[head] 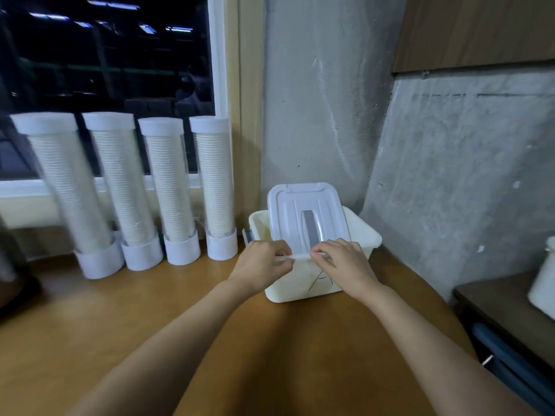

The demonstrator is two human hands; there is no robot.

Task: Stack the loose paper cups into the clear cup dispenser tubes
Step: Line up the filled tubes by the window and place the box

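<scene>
Background only: desk corner by a window.
Wooden tabletop (285, 355) ran up to a rough grey concrete wall (315, 100). A dark window (105, 70) with a white frame (219, 55) sat at back left and a wood panel (480, 31) at upper right. A dark side table (504, 310) at right held a white container (543, 280), cut off by the edge.

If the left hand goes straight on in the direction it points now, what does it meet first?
Probably the white lid, whose near edge the left hand pinches above the cream bin. Behind the lid stands the grey wall. Depth is unclear in this single view.
</scene>
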